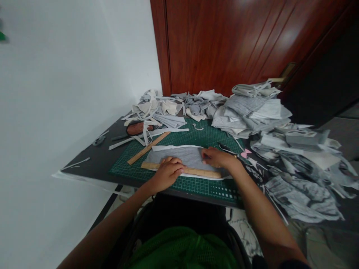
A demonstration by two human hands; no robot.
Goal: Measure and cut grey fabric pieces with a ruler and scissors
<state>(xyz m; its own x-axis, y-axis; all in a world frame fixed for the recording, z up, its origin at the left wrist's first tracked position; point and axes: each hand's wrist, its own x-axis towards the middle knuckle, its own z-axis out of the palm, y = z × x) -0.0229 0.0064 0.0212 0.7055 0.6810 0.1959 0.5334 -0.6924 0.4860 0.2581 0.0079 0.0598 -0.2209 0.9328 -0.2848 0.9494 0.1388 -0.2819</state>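
A strip of grey fabric point(190, 155) with white edges lies on the green cutting mat point(174, 185). Across its near side runs a wooden ruler point(200, 172). My left hand point(168, 171) rests on the ruler and the fabric, pressing down with fingers laid over them. Toward the fabric's right end, my right hand point(215, 157) is closed, its fingertips pinched together at the fabric's surface. Something small and dark may be between those fingers, but it is too unclear to name. A second wooden ruler point(148, 148) lies slanted on the mat's left part.
Scissors point(226, 148) and a pink bow-shaped piece point(246, 153) lie right of my right hand. Stacked grey fabric point(252, 108) and crumpled fabric point(305, 198) cover the right side. Fabric scraps point(157, 108) and a brown-handled tool point(136, 129) lie at the back left, before a wooden door point(224, 45).
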